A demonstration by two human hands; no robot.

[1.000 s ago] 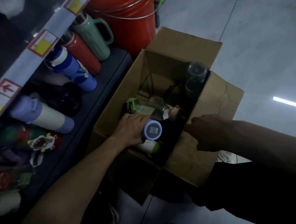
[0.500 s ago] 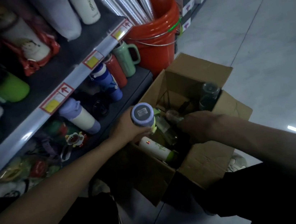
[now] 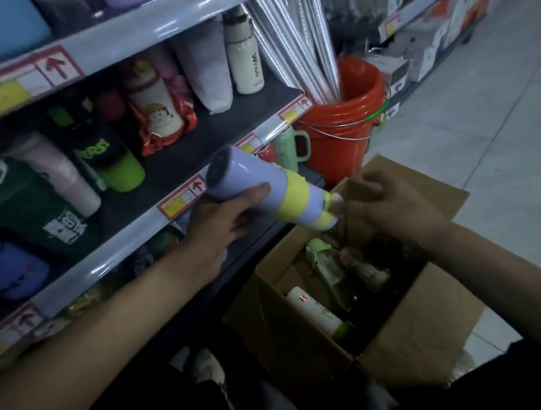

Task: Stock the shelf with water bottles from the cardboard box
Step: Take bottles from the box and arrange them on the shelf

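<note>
Left hand point(image 3: 225, 221): grips bottle point(image 3: 252, 181), tilted, above box point(image 3: 416, 333)
Right hand point(image 3: 396, 202): above box; fingers at bottle's end; grip unclear

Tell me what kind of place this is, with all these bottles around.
Most likely a shop aisle selling household goods. Price labels run along the edges of each shelf, drinking flasks fill them, and an open cardboard box of more bottles sits on the floor.
</note>
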